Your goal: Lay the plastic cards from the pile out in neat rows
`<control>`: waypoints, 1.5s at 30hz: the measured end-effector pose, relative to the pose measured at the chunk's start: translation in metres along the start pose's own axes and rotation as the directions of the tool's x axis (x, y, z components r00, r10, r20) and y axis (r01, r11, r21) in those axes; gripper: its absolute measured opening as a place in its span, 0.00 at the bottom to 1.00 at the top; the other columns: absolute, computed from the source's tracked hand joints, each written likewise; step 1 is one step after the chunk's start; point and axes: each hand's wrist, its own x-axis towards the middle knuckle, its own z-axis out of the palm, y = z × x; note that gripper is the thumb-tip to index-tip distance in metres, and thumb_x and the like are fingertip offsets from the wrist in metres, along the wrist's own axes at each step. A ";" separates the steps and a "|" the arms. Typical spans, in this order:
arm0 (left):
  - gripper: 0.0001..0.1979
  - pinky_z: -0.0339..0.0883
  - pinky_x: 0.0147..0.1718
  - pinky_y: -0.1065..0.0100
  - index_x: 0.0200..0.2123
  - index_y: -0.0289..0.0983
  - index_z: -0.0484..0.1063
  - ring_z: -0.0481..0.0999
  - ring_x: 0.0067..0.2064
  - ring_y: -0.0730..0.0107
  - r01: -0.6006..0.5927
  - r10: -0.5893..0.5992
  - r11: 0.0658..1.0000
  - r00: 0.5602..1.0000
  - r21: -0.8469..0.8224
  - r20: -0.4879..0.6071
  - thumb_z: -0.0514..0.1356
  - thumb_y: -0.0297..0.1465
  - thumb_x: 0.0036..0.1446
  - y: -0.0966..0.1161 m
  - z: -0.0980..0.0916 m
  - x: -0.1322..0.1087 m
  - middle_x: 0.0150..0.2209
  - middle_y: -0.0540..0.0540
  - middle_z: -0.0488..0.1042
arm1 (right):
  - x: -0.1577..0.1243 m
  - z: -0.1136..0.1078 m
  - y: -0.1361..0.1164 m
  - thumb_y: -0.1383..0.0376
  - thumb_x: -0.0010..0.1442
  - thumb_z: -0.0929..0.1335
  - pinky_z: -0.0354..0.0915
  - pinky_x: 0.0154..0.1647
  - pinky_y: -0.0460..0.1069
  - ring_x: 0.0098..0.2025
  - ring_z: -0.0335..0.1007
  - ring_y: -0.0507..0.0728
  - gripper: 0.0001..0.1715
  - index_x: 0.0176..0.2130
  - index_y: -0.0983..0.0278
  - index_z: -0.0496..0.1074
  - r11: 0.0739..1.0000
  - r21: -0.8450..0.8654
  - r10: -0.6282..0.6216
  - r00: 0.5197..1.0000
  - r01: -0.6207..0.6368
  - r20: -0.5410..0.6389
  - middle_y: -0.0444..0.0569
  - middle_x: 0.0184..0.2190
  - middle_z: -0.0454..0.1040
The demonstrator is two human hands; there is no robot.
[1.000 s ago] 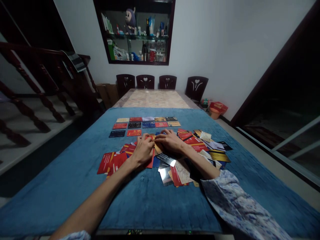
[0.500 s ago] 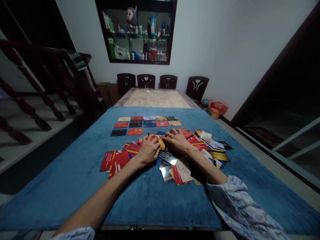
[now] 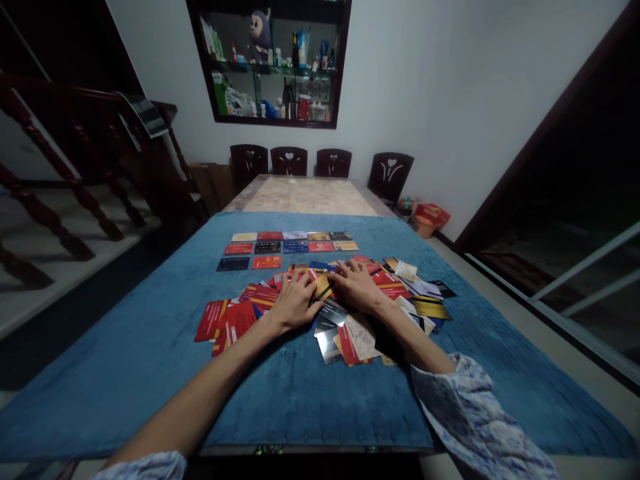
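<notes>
A loose heap of plastic bank cards lies in front of me, many of them red face-down cards (image 3: 395, 287). My left hand (image 3: 295, 301) rests on the heap with fingers spread and the thumb apart. Close to it on the right, my right hand (image 3: 357, 287) lies over the cards, fingers stretched and slightly bent. A gold card (image 3: 324, 287) with a dark stripe shows in the gap between them, near both hands' fingertips. Below the hands are a dark card (image 3: 333, 312) and a pale patterned card (image 3: 361, 337). Cards under the palms are hidden.
Beyond the heap, face-up cards lie in rows, among them a dark blue card (image 3: 233, 264) and an orange-red card (image 3: 267, 262). A blue cloth (image 3: 150, 333) covers the near table. Chairs (image 3: 390, 175) stand at the far end, below a wall cabinet (image 3: 275, 123).
My left hand's fingers have spread and its thumb has moved away from the fingers, showing more of the gold card. My right hand stays nearly in place. The view has shifted slightly.
</notes>
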 end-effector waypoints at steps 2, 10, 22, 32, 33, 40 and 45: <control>0.13 0.56 0.55 0.42 0.45 0.39 0.75 0.61 0.59 0.46 0.009 -0.009 1.000 1.000 0.002 -0.008 0.59 0.39 0.62 0.000 0.002 0.001 0.50 0.38 0.72 | 0.000 0.003 0.002 0.61 0.66 0.64 0.55 0.53 0.62 0.56 0.58 0.67 0.20 0.55 0.59 0.74 1.000 0.023 -0.016 1.000 0.016 -0.027 0.58 0.57 0.71; 0.12 0.57 0.53 0.43 0.43 0.38 0.77 0.63 0.56 0.46 -0.010 0.011 1.000 0.999 0.017 -0.031 0.59 0.38 0.62 -0.002 0.004 0.002 0.45 0.37 0.74 | -0.002 0.012 0.009 0.61 0.66 0.65 0.54 0.55 0.62 0.58 0.58 0.66 0.17 0.52 0.61 0.75 0.989 0.120 -0.075 0.992 0.086 -0.098 0.56 0.56 0.74; 0.10 0.58 0.51 0.49 0.39 0.38 0.79 0.66 0.53 0.51 -0.122 0.122 0.992 0.981 0.011 -0.152 0.57 0.31 0.60 -0.009 0.002 0.000 0.37 0.41 0.78 | -0.004 0.008 0.021 0.60 0.65 0.66 0.56 0.50 0.60 0.56 0.59 0.66 0.18 0.53 0.58 0.76 0.965 0.158 -0.184 0.971 0.208 -0.155 0.55 0.52 0.76; 0.12 0.61 0.47 0.52 0.36 0.36 0.78 0.69 0.48 0.54 -0.088 0.083 0.996 0.969 -0.012 -0.234 0.53 0.28 0.64 -0.016 0.002 0.003 0.37 0.41 0.79 | -0.001 0.015 0.016 0.56 0.66 0.67 0.56 0.48 0.56 0.47 0.65 0.61 0.14 0.46 0.60 0.78 0.973 0.147 -0.118 0.930 0.179 -0.348 0.53 0.40 0.80; 0.12 0.62 0.46 0.53 0.36 0.35 0.78 0.69 0.48 0.55 -0.074 0.069 0.997 0.969 -0.014 -0.237 0.53 0.27 0.64 -0.017 0.003 0.003 0.37 0.41 0.79 | -0.002 0.015 0.015 0.56 0.66 0.67 0.56 0.48 0.56 0.47 0.64 0.61 0.15 0.46 0.60 0.78 0.974 0.147 -0.108 0.928 0.170 -0.357 0.53 0.40 0.80; 0.14 0.63 0.45 0.57 0.47 0.35 0.75 0.69 0.47 0.57 0.013 -0.033 0.996 0.972 -0.084 -0.234 0.52 0.24 0.64 -0.020 0.006 0.005 0.41 0.40 0.78 | -0.001 0.015 0.008 0.63 0.68 0.64 0.58 0.45 0.55 0.44 0.64 0.61 0.15 0.51 0.62 0.75 0.975 0.198 -0.024 0.927 0.105 -0.375 0.54 0.42 0.79; 0.23 0.63 0.47 0.57 0.57 0.38 0.70 0.69 0.49 0.57 0.047 -0.072 0.991 0.977 -0.128 -0.202 0.52 0.21 0.60 -0.020 0.006 0.006 0.47 0.41 0.77 | 0.002 0.020 0.005 0.66 0.66 0.65 0.60 0.46 0.55 0.45 0.64 0.62 0.15 0.52 0.62 0.72 0.972 0.225 0.018 0.931 0.069 -0.364 0.54 0.46 0.78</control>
